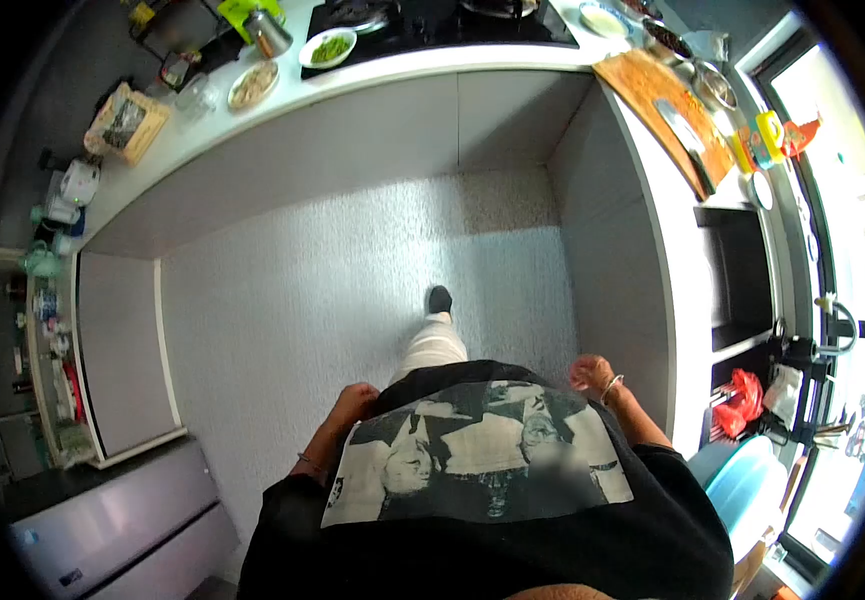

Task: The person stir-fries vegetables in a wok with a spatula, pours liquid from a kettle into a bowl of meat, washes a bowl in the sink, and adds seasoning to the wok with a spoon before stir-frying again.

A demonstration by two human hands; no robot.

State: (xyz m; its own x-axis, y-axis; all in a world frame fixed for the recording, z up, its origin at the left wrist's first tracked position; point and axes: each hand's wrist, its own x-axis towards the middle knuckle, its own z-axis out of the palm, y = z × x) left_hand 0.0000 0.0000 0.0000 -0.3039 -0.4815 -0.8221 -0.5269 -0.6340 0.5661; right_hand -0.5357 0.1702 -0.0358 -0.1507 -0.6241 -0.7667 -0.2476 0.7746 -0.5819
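Both of my hands hang low beside my body, away from the counters. My left hand (355, 401) is at the left edge of my black shirt (392, 540); its fingers are too small and partly turned away to make out. On the other side, my right hand (589, 374) is near the right counter's cabinet front, with a bracelet at the wrist; its fingers look curled, but their exact pose is blurred. I can make out no object in either hand. One dark shoe (439, 300) shows on the grey floor in front of me.
Ahead, a white counter holds a black stove (422, 30), a plate of chopped greens (329, 48) and another plate (253, 86). To the right are a cutting board (642, 90) with a knife (680, 130), a sink (735, 275) and blue basins (747, 490). A silver appliance (127, 520) stands lower left.
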